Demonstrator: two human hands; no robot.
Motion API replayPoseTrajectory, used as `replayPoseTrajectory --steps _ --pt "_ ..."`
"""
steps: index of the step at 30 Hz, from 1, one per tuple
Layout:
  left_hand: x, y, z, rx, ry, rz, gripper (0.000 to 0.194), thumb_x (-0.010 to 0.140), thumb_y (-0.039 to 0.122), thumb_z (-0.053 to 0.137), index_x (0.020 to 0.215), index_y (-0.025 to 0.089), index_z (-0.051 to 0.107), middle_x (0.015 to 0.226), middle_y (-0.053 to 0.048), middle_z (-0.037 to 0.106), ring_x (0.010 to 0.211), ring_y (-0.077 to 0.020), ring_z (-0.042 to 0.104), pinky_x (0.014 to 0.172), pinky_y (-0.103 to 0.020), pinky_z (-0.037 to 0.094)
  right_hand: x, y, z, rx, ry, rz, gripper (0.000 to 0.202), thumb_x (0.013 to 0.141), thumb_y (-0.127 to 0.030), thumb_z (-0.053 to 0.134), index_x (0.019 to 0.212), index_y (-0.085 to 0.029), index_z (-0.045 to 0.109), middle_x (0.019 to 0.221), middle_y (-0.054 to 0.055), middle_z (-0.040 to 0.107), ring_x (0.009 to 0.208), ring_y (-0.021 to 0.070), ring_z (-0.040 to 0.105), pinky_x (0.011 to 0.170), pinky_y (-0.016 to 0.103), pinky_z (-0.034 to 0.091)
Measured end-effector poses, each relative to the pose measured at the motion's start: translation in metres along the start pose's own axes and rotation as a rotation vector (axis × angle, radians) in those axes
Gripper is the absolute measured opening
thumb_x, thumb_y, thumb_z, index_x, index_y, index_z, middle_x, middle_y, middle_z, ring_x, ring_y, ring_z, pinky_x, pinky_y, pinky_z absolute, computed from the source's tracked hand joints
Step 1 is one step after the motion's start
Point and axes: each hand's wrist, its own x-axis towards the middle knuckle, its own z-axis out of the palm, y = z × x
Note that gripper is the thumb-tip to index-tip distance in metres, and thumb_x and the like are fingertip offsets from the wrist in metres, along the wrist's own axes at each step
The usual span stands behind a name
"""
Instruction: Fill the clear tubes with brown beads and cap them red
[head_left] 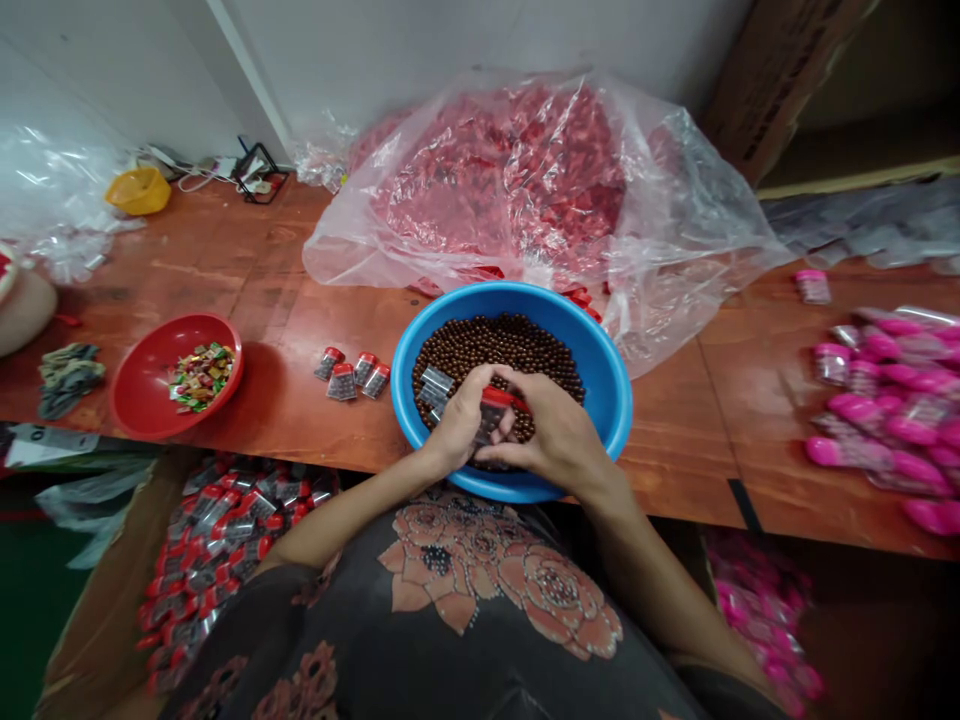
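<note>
A blue basin [615,400] holds many small brown balls [495,345]. Over its front part, my left hand [459,422] and my right hand [551,425] are closed around a small clear jar [491,412] with a red lid, fingers of both wrapped about it. Just left of my left hand, clear empty-looking containers [435,388] lie on the balls. Several filled jars with red lids [342,382] stand and lie on the table to the left of the basin.
Behind the basin lies a big clear bag of red pieces [525,180]. A red bowl [135,385] with wrapped sweets is at left, pink-lidded containers [900,380] at right. A box of red-lidded jars [217,540] sits below the table edge.
</note>
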Motion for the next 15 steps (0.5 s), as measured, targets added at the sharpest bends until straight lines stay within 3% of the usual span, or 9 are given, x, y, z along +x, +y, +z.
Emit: replayPoseTrajectory --steps 3,6,8,10,13,15 --pt "-0.001 0.006 -0.002 -0.026 -0.014 -0.016 0.065 0.097 0.063 0.028 0.136 0.013 0.043 0.053 0.004 0.054 0.041 -0.009 0.045 0.043 -0.019 0.038 -0.005 0.005 -0.003 0.248 -0.038 0.351 0.058 0.071 -0.06 0.075 0.11 -0.018 0.064 0.088 0.006 0.071 0.074 0.0219 0.066 0.064 0.035 0.053" --pt "-0.001 0.007 -0.003 -0.011 -0.047 -0.044 0.075 0.095 0.07 0.027 0.142 0.013 0.037 0.055 0.004 0.055 0.04 -0.0095 0.045 0.041 -0.02 0.04 -0.009 0.002 -0.001 0.437 0.042 0.483 0.035 0.081 -0.054 0.069 0.086 -0.02 0.071 0.075 0.002 0.071 0.068 0.0183 0.065 0.065 0.032 0.052" --pt "0.0 0.006 -0.004 0.009 -0.059 -0.061 0.079 0.094 0.072 0.025 0.145 0.013 0.035 0.056 0.004 0.054 0.039 -0.0099 0.044 0.04 -0.021 0.04 -0.01 -0.003 0.003 0.495 0.188 0.495 0.028 0.083 -0.046 0.07 0.096 -0.022 0.073 0.091 0.002 0.075 0.083 0.0198 0.069 0.08 0.035 0.055" --pt "0.0 0.006 -0.004 0.028 -0.058 -0.068 0.081 0.093 0.074 0.022 0.145 0.014 0.035 0.055 0.004 0.054 0.038 -0.0101 0.043 0.039 -0.021 0.039 -0.011 -0.009 0.006 0.527 0.277 0.491 0.034 0.086 -0.041 0.069 0.116 -0.024 0.069 0.106 0.004 0.075 0.096 0.0209 0.07 0.092 0.039 0.054" --pt "0.001 0.005 -0.003 0.08 -0.033 -0.074 0.083 0.092 0.077 0.017 0.143 0.015 0.039 0.054 0.004 0.051 0.039 -0.0107 0.045 0.039 -0.021 0.039 -0.011 -0.014 0.01 0.491 0.251 0.403 0.052 0.094 -0.038 0.058 0.144 -0.026 0.048 0.121 0.007 0.071 0.107 0.0225 0.067 0.099 0.046 0.051" --pt "0.0 0.004 -0.002 0.124 -0.012 -0.103 0.083 0.091 0.078 0.015 0.139 0.017 0.044 0.054 0.003 0.051 0.041 -0.011 0.046 0.041 -0.021 0.04 -0.01 -0.016 0.01 0.358 0.171 0.271 0.07 0.091 -0.043 0.061 0.153 -0.026 0.032 0.131 0.012 0.065 0.115 0.0266 0.063 0.101 0.051 0.05"
